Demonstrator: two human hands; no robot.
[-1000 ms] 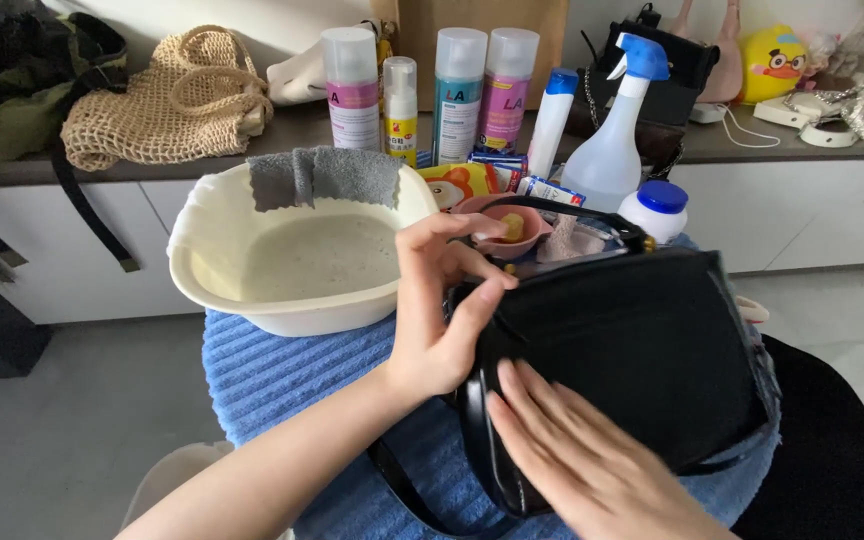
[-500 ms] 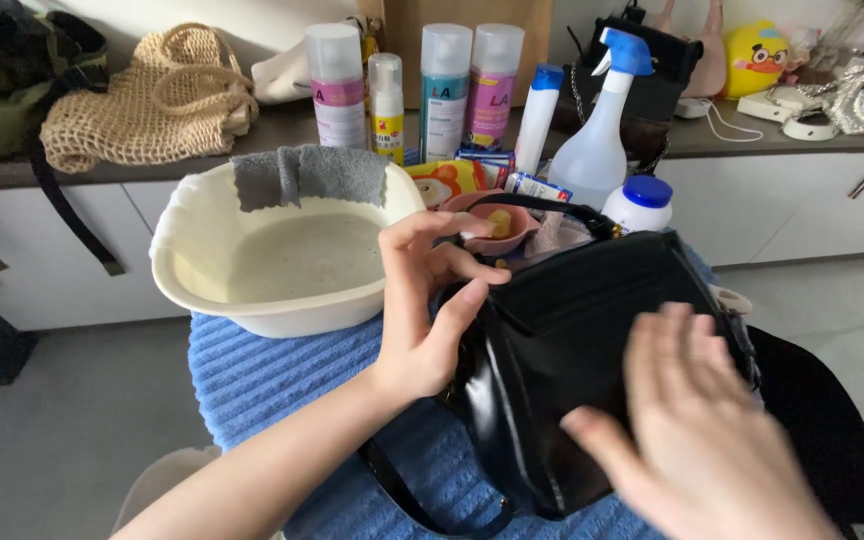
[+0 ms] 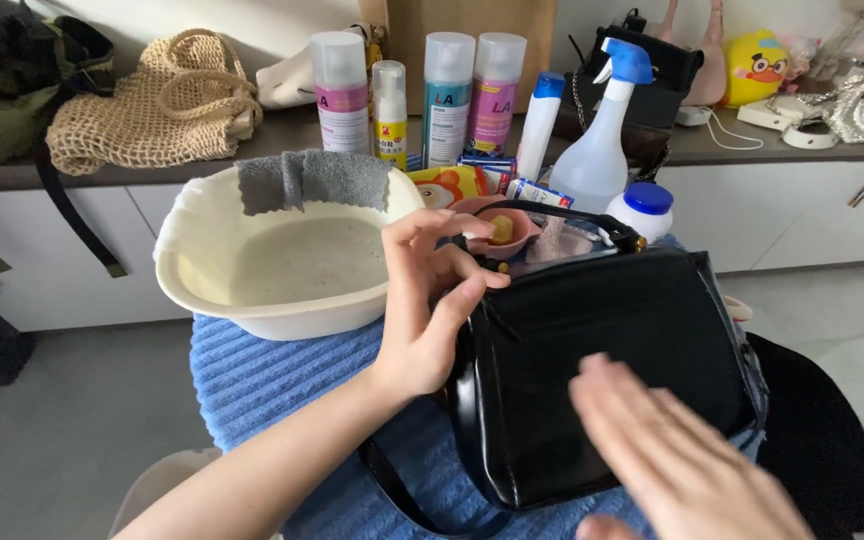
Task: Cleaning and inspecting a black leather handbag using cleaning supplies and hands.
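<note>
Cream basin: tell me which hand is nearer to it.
Left. The left hand is beside the cream basin's right rim, on the black handbag's corner; the right hand is further away, over the bag.
</note>
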